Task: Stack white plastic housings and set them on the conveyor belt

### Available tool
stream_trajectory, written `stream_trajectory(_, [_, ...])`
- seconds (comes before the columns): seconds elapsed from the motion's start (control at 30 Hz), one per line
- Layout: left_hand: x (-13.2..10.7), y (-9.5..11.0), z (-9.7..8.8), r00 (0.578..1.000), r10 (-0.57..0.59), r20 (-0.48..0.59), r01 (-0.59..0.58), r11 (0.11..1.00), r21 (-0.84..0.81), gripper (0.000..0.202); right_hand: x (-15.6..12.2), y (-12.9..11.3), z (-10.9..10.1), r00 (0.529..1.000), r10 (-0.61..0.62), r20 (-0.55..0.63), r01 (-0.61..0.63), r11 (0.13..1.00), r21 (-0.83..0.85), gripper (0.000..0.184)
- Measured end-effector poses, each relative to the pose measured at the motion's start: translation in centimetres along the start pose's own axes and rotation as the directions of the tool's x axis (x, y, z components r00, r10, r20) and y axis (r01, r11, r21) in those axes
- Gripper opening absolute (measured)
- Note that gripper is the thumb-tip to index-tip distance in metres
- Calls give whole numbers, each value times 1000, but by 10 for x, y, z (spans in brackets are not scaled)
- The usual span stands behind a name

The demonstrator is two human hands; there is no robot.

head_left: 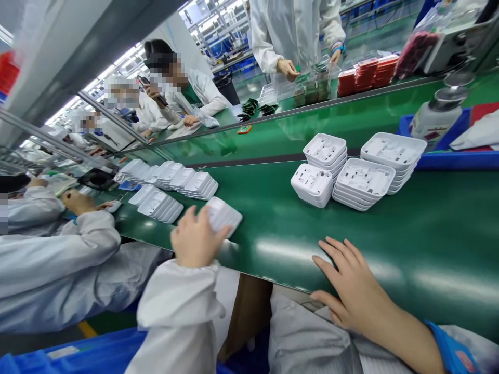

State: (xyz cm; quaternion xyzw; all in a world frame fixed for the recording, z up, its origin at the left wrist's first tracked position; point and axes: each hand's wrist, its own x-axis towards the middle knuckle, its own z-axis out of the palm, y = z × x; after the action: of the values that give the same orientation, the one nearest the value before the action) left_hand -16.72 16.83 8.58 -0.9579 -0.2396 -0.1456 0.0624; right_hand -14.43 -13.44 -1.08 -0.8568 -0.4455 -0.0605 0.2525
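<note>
My left hand [197, 236] is closed around a small stack of white plastic housings [226, 217] at the near side of the green work surface [265, 223]. Its thumb lies along the near side of the stack and the fingers are over the far left side. My right hand [346, 283] holds nothing; its fingers are spread over the near edge of the surface. Beyond it stand several stacks of open white housings [364, 179], their moulded insides facing up. Left of my left hand, more stacks of white housings [161, 205] lean over in rows.
A blue tray [444, 160] with a metal-topped bottle [436, 117] stands at the right. On the raised far ledge lie red pieces [366, 75], dark boards [249, 108] and a small orange piece [244, 129]. Co-workers in white coats sit left and stand opposite. A blue crate [74, 356] is below left.
</note>
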Motion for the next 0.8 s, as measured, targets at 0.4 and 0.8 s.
stream_trajectory(0.4, [20, 81, 21, 902, 424, -82, -378, 682, -626, 61, 8, -8, -11, 995, 84, 46, -87, 994, 70, 41])
stream_trajectory(0.8, [71, 154, 44, 853, 515, 86, -23, 202, -979, 41, 6, -9, -15, 993, 122, 4, -121, 975, 188, 45])
